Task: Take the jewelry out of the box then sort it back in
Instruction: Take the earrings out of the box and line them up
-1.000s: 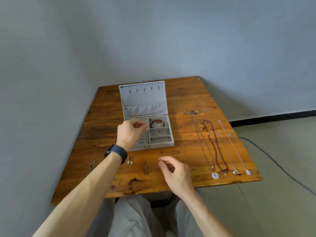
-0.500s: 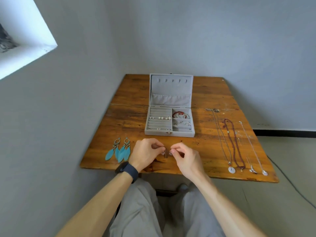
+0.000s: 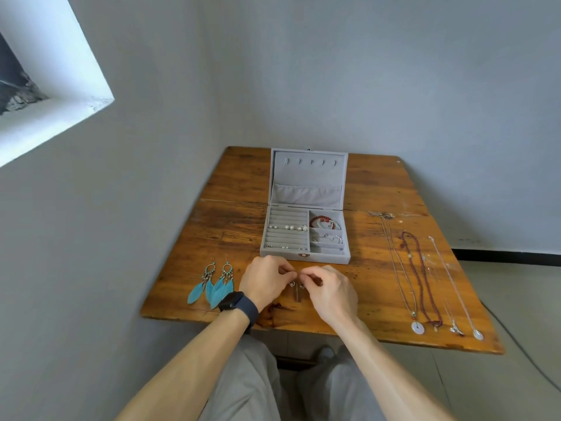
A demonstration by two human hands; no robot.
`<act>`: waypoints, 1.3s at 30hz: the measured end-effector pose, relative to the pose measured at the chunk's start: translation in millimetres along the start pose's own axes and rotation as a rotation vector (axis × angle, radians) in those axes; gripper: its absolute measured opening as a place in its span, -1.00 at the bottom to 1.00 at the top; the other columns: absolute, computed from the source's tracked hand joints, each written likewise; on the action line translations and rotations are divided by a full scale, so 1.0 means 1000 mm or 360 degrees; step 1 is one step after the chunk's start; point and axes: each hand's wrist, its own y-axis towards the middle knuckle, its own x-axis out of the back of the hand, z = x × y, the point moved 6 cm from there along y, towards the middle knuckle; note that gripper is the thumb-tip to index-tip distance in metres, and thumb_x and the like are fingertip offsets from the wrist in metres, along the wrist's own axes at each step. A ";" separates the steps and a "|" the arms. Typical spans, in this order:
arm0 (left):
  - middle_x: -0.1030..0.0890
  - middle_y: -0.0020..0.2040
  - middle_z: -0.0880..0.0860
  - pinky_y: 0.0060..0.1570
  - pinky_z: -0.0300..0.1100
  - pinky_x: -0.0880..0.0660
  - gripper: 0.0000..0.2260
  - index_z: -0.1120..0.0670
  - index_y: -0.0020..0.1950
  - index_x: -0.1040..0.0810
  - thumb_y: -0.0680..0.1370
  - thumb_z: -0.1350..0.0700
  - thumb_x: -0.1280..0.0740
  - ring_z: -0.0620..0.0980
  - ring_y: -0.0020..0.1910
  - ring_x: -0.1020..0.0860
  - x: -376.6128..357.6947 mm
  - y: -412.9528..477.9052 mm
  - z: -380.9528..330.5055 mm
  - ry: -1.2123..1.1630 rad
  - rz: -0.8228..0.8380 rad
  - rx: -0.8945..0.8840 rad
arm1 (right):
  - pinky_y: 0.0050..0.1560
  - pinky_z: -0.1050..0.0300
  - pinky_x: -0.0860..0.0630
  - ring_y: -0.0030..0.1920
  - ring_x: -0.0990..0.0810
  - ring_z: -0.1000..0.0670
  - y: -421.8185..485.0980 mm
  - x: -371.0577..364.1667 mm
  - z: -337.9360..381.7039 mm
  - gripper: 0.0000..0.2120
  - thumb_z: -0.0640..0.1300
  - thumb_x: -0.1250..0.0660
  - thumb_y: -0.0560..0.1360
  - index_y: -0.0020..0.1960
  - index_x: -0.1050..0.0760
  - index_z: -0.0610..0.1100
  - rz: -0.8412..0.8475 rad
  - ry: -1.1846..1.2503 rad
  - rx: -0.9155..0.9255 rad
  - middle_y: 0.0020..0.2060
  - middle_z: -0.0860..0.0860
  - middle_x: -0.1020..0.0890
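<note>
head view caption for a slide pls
Left hand and right hand pinch small silver pieces before the open jewelry box, feather earrings at left, necklaces at right.

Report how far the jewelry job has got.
Done: necklaces and feather earrings lie out on the table. In hand: left hand and right hand pinch small silver pieces. Left: stud earrings and bracelets sit in the jewelry box; whether emptying or refilling, I cannot tell.

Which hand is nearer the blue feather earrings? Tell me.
Left. The left hand sits just right of the blue feather earrings; the right hand lies farther right, beyond the left hand. Each pinches a small silver piece.
</note>
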 end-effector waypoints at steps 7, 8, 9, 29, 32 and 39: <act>-0.71 -0.05 -0.09 -0.07 -0.23 -0.59 -0.83 -0.08 0.06 -0.70 0.56 -0.10 -0.40 -0.16 -0.06 -0.63 -0.003 0.006 -0.003 0.0032 0.0014 0.0020 | -0.38 0.42 -0.22 -0.09 -0.62 0.14 0.004 0.001 0.000 -0.83 0.12 -0.37 0.55 0.11 -0.66 0.21 -0.0066 -0.0061 -0.0052 -0.02 0.22 -0.65; -0.71 -0.05 -0.09 -0.08 -0.24 -0.58 -0.83 -0.08 0.06 -0.70 0.56 -0.10 -0.40 -0.16 -0.06 -0.63 -0.004 0.006 -0.003 0.0039 0.0016 0.0024 | -0.37 0.43 -0.22 -0.09 -0.63 0.14 0.004 0.001 0.000 -0.83 0.12 -0.38 0.55 0.11 -0.66 0.21 -0.0070 -0.0063 -0.0053 -0.02 0.22 -0.65; -0.71 -0.05 -0.10 -0.08 -0.24 -0.58 -0.83 -0.08 0.06 -0.70 0.56 -0.10 -0.39 -0.16 -0.06 -0.63 -0.004 0.006 -0.004 0.0046 0.0019 0.0027 | -0.37 0.43 -0.22 -0.09 -0.63 0.14 0.005 0.002 -0.001 -0.83 0.12 -0.38 0.54 0.12 -0.66 0.21 -0.0074 -0.0063 -0.0053 -0.02 0.22 -0.66; -0.57 0.33 0.01 0.31 0.08 -0.41 -0.63 0.03 0.34 -0.55 0.54 0.05 -0.35 0.05 0.34 -0.49 0.030 -0.048 0.021 0.0568 -0.0582 -0.0068 | -0.19 0.43 -0.36 0.01 -0.59 0.17 0.001 0.008 0.002 -0.73 0.15 -0.33 0.56 0.21 -0.61 0.11 0.0011 0.0089 0.0037 0.02 0.21 -0.64; -0.40 0.51 0.01 0.51 0.17 -0.09 -0.53 0.03 0.54 -0.36 0.63 -0.04 -0.14 0.03 0.53 -0.29 0.014 -0.046 0.041 0.0701 -0.0307 -0.0021 | -0.11 0.37 -0.45 0.04 -0.59 0.15 0.006 0.012 0.014 -0.74 0.12 -0.33 0.57 0.21 -0.61 0.09 0.0009 0.0120 0.0123 0.05 0.18 -0.64; -0.18 0.61 -0.06 0.55 0.14 0.11 -0.45 -0.05 0.62 -0.16 0.63 -0.12 0.15 -0.03 0.60 -0.09 -0.006 -0.046 0.056 0.0628 -0.0136 0.0073 | -0.05 0.13 -0.41 0.15 -0.50 -0.05 0.068 0.016 0.055 -0.73 0.04 -0.32 0.58 0.23 -0.62 0.02 -0.0055 -0.0292 0.0353 0.12 0.05 -0.63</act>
